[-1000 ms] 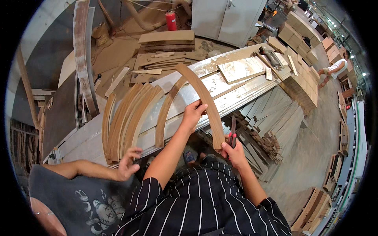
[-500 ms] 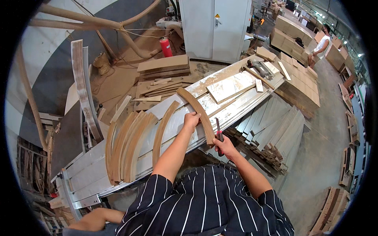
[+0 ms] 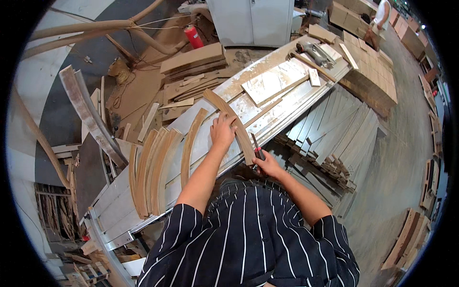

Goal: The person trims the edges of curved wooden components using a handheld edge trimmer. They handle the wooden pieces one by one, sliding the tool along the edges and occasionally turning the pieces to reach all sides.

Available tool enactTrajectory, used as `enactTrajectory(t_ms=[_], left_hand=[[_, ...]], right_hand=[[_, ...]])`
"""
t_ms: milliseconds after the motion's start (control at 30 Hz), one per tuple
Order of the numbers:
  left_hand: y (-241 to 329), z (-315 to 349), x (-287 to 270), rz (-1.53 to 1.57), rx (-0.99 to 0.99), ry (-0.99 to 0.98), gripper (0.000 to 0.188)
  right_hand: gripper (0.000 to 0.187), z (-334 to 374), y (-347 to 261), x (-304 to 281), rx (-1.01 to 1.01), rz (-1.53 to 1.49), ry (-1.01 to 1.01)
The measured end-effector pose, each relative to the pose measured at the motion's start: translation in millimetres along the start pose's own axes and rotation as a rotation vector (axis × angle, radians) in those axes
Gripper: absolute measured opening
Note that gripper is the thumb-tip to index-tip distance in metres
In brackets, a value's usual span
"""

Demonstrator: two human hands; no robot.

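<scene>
A curved wooden strip (image 3: 243, 136) lies slantwise in front of me over the long metal-topped bench. My left hand (image 3: 223, 131) rests over its middle, fingers bent around the left edge and top. At the strip's near end, my right hand (image 3: 268, 165) is closed around a utility knife (image 3: 258, 152) with a dark and red handle. The knife's thin blade points away from me, beside the strip's right edge. Some right fingers also touch the strip's end; how firmly is hidden. Left of my arm lies a single curved strip (image 3: 192, 138), then a group of similar strips (image 3: 160, 170).
On the bench (image 3: 106, 222) lie a pale board (image 3: 275, 81) and a power tool (image 3: 318, 53). Stacked planks (image 3: 330, 129) stand right of it. Behind are a cabinet (image 3: 253, 24), a red fire extinguisher (image 3: 193, 37) and hoses (image 3: 81, 31). Another person (image 3: 381, 19) stands far right.
My left hand has shifted left and spread further over the strip's top. The strip and my right hand with the knife moved slightly left and away. The whole view has tilted somewhat.
</scene>
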State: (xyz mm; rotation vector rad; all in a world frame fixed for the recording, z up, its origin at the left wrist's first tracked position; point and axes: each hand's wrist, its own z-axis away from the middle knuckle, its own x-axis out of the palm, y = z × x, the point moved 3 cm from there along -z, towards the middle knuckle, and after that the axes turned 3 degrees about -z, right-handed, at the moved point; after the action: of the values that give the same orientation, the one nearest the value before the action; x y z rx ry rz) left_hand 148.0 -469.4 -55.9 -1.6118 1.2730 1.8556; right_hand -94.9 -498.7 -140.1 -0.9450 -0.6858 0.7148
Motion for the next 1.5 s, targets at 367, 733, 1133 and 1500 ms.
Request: enactTrajectory(t_ms=[367,733,1133,1500], left_hand=[[0,-19,14,0.0,0.143,0.016,0.057],[33,-42,50,-0.028,0.093,0.296,0.054],[19,-50,69,-0.097,0.003,0.282,0.046],[20,-54,72,-0.091,-0.003,0.218,0.049]], right_hand=[[0.045,-8,-22,10,0.051,-0.072,0.011],[0.053,-28,-7,24,-0.002,-0.087,0.144],[0.046,-25,-6,33,0.017,-0.103,0.181],[0.043,7,-29,27,0.081,-0.023,0.281]])
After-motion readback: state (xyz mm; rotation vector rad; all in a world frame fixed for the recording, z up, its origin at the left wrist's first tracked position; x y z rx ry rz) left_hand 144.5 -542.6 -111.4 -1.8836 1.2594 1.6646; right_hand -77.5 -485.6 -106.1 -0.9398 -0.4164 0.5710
